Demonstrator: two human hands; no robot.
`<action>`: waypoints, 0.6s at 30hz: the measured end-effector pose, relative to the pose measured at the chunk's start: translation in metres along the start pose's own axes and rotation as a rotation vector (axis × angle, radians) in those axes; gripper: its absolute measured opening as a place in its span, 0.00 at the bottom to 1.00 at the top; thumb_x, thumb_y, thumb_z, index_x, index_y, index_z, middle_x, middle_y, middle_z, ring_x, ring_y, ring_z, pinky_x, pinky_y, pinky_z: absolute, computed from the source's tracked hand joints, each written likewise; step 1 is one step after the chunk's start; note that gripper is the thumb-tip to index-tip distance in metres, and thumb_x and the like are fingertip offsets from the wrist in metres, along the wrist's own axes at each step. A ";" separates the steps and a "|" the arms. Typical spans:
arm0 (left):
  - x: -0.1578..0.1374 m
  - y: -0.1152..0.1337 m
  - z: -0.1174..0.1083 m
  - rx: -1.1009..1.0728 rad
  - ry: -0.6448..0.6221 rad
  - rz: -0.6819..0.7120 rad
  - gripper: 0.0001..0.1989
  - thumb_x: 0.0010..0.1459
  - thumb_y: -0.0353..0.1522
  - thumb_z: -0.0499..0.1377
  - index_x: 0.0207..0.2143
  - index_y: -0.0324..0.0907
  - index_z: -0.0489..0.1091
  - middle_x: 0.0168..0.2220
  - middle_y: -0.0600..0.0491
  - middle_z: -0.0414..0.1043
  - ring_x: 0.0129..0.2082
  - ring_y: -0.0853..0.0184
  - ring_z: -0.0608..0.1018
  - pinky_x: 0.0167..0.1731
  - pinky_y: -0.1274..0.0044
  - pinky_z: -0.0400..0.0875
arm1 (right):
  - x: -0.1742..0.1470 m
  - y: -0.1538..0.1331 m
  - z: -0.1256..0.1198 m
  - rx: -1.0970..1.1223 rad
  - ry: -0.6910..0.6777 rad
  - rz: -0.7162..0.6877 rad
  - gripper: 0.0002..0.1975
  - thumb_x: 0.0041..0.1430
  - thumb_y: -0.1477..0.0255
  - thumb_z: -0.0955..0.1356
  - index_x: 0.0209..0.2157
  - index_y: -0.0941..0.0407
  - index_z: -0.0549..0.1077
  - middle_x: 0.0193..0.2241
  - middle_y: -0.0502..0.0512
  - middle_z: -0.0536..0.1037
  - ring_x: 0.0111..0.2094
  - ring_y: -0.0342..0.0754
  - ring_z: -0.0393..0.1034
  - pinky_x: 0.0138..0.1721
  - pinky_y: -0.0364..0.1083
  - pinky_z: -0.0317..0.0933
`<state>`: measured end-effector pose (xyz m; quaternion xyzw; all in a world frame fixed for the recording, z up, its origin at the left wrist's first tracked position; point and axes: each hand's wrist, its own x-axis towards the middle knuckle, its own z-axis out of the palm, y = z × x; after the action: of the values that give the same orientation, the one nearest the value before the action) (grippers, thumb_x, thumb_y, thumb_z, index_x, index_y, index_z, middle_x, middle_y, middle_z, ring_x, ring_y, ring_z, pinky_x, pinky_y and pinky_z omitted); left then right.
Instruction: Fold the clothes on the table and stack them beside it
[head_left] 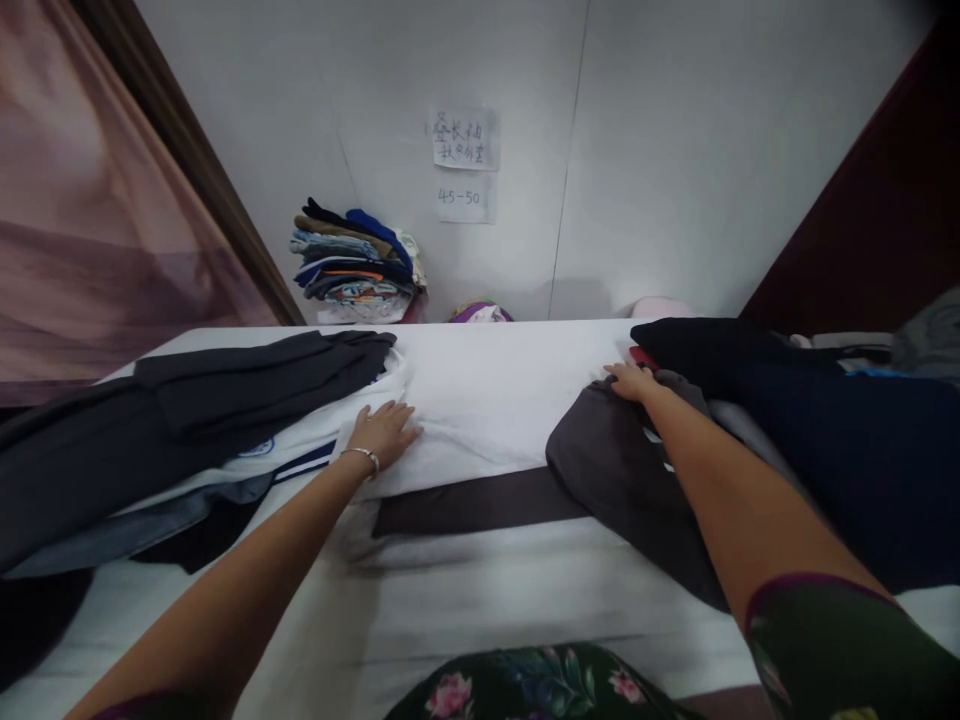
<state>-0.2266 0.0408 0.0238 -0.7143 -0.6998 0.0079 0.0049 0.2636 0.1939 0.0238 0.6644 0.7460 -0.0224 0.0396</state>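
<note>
My left hand (384, 432) lies with fingers apart on white cloth, beside a white garment with navy stripes; a bracelet is on the wrist. My right hand (630, 382) is at the far edge of a dark grey garment (600, 450), its fingers closed on the fabric. From that garment a long dark strip like a sleeve (472, 503) stretches left across the white surface. The rest of the garment is bunched under my right forearm. Its full shape is hidden.
Dark clothes (225, 400) lie layered at the left. Black and navy clothes (832, 430) are heaped at the right. Behind the white bed-like surface (517, 365), a folded clothes stack (356, 255) stands by the wall, below left of paper notes (465, 160). A pink curtain (97, 200) hangs left.
</note>
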 end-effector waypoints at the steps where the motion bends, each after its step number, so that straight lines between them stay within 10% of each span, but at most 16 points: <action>1: 0.005 -0.002 0.000 0.002 -0.037 0.000 0.26 0.58 0.45 0.51 0.56 0.46 0.65 0.59 0.44 0.64 0.61 0.55 0.62 0.60 0.57 0.44 | 0.002 0.000 0.001 -0.008 -0.032 -0.005 0.29 0.54 0.74 0.62 0.59 0.50 0.64 0.59 0.57 0.65 0.61 0.60 0.55 0.58 0.66 0.48; 7: 0.022 -0.004 -0.001 0.050 -0.150 0.001 0.20 0.51 0.46 0.57 0.42 0.44 0.73 0.48 0.43 0.74 0.52 0.53 0.72 0.52 0.66 0.59 | 0.001 0.000 0.004 -0.057 -0.080 0.049 0.18 0.54 0.71 0.64 0.46 0.57 0.75 0.47 0.64 0.75 0.48 0.59 0.69 0.51 0.61 0.57; 13: 0.056 -0.009 -0.022 0.052 -0.028 -0.080 0.20 0.53 0.48 0.56 0.38 0.44 0.73 0.44 0.44 0.76 0.49 0.53 0.73 0.51 0.67 0.59 | -0.016 0.011 -0.004 -0.095 0.133 0.209 0.21 0.61 0.73 0.57 0.53 0.66 0.67 0.51 0.76 0.67 0.52 0.63 0.63 0.48 0.57 0.59; 18: 0.083 -0.007 -0.004 0.005 -0.171 -0.112 0.25 0.46 0.50 0.60 0.43 0.44 0.73 0.49 0.44 0.74 0.52 0.52 0.72 0.52 0.67 0.60 | -0.013 0.007 0.010 -0.073 0.147 0.246 0.19 0.60 0.72 0.60 0.50 0.65 0.70 0.51 0.74 0.67 0.52 0.63 0.62 0.50 0.57 0.58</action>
<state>-0.2313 0.1236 0.0274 -0.6708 -0.7364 0.0704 -0.0525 0.2723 0.1813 0.0153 0.7489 0.6599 0.0586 0.0117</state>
